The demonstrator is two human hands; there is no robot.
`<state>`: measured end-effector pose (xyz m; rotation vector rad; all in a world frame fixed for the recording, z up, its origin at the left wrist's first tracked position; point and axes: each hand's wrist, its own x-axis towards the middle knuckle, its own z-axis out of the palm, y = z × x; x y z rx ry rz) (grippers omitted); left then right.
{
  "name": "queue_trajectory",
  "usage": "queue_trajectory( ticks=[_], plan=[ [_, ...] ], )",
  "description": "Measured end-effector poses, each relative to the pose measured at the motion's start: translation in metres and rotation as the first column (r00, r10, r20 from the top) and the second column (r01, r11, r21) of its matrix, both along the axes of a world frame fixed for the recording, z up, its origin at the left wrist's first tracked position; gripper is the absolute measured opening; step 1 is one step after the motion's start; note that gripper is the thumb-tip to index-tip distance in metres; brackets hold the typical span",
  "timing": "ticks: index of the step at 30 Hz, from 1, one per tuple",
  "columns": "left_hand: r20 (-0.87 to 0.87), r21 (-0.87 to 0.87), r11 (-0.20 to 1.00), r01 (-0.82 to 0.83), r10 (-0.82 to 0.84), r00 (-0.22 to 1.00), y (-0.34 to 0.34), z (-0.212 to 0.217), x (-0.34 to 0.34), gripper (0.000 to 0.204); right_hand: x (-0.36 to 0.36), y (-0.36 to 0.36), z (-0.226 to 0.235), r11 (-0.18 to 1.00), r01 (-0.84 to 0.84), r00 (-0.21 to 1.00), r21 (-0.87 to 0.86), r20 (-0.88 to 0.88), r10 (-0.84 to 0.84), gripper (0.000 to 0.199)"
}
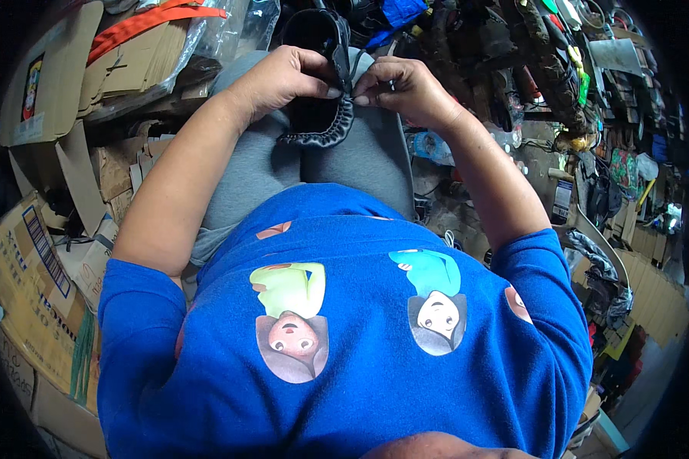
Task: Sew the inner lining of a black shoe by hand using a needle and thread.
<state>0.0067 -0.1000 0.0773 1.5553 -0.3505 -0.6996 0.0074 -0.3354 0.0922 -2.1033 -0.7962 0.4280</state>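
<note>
A hollow black piece with a shiny gathered edge (pixel 325 138) lies over my grey-trousered thighs (pixel 360 153). It resembles a shoe upper, but I cannot make out its exact kind. My left hand (pixel 291 80) grips its side, thumb pressed against the puckered rim and fingers partly hidden inside or behind it. On the opposite side, my right hand (pixel 402 88) pinches thumb and forefinger together close to the same spot on the rim. A thin dark strand loops up between the hands. Whatever sits in the right fingertips is too small to name.
Cardboard boxes (pixel 34 283) and flattened cardboard (pixel 134 73) with an orange strip (pixel 149 27) crowd the left. Clear plastic wrap (pixel 230 30) lies beyond them. At the right are dark cluttered goods (pixel 505 53), a plastic bottle (pixel 430 145) and a hanging patterned bag (pixel 624 172).
</note>
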Motion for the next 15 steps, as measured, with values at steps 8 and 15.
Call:
queue_trajectory(
  ticks=[8, 15],
  plan=[
    [0.042, -0.031, 1.000, 0.001, 0.000, 0.999, -0.0041, -0.0086, 0.0002, 0.019, 0.0008, -0.0037, 0.0061, 0.997, -0.018, 0.986, -0.074, 0.163, 0.030, 0.011],
    [0.057, -0.031, 0.999, 0.020, -0.018, 0.998, -0.0037, -0.0085, 0.0001, 0.017, 0.0032, -0.0015, 0.0024, 0.999, -0.044, 0.998, 0.023, 0.045, 0.043, 0.011]
  ],
)
